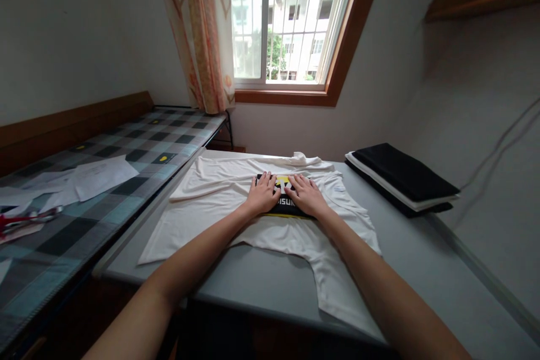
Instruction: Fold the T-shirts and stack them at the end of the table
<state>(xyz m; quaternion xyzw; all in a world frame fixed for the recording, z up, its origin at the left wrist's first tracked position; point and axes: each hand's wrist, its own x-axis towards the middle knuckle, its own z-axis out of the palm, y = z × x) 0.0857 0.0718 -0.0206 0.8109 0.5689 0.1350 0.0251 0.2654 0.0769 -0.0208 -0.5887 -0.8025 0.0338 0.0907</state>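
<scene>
A white shirt (202,225) lies spread and wrinkled across the grey table, one sleeve reaching toward the front edge. On its chest is a black patch with yellow and white print (291,209). My left hand (262,194) lies flat on the left part of this patch, fingers spread. Over the right part rests my right hand (307,196), also flat with its fingers apart. The two hands are close together, with some lettering showing between them. Neither hand grips anything.
Folded black and white cloths (400,174) are stacked at the table's back right. The grey table (261,275) stands beside a bed with a checked cover (169,135), where papers (103,177) and a red item (21,224) lie. Behind are a curtain (206,28) and a barred window.
</scene>
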